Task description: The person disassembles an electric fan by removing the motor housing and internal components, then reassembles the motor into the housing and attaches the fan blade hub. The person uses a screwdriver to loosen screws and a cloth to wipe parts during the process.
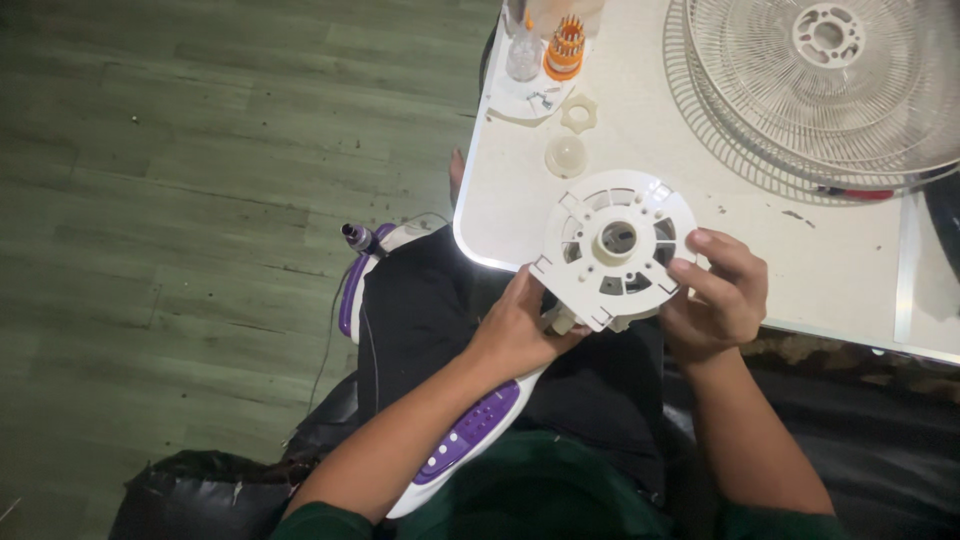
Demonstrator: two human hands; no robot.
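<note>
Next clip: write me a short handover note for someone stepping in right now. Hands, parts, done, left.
Left hand: grips the white motor housing from below.
Right hand: fingers on the housing's right edge.
Housing is held above the lap, at the table edge; the purple-and-white fan body lies across the lap.
Done: grilles are off, stacked on the table; cap, nut and screwdriver set lie beside them.
Left: the housing is not yet set down or fitted.
</note>
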